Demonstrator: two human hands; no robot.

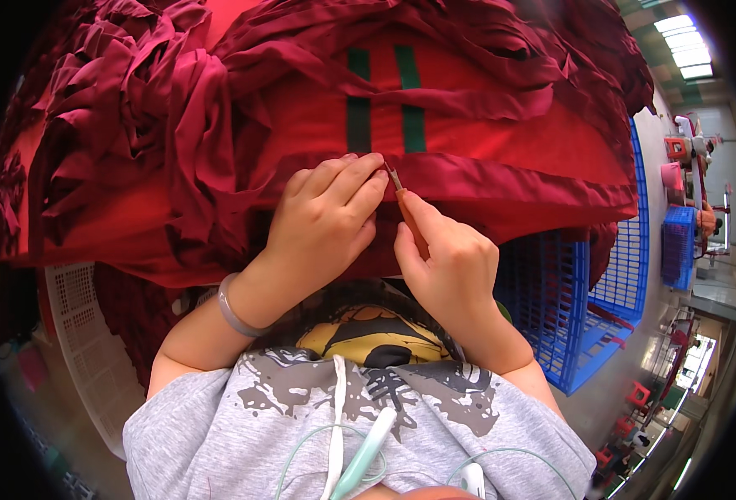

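Observation:
A seam ripper point(412, 221) with an orange-brown handle and a thin metal tip is gripped in my right hand point(455, 267), its index finger laid along the handle. The tip meets the near edge of a long dark red fabric strip point(501, 178). Just left of the tip, my left hand point(322, 218) pinches that strip, fingers bent together over it and thumb tucked below. Bright red cloth point(301, 133) lies under the strip, with two dark green bands point(410, 100) beyond my fingers.
Heaped dark red strips point(193, 125) cover the left and far side of the work surface. Blue plastic crates point(551, 308) stand at my right, a white perforated basket point(85, 317) at my left. Red stools point(637, 394) and people are farther off to the right.

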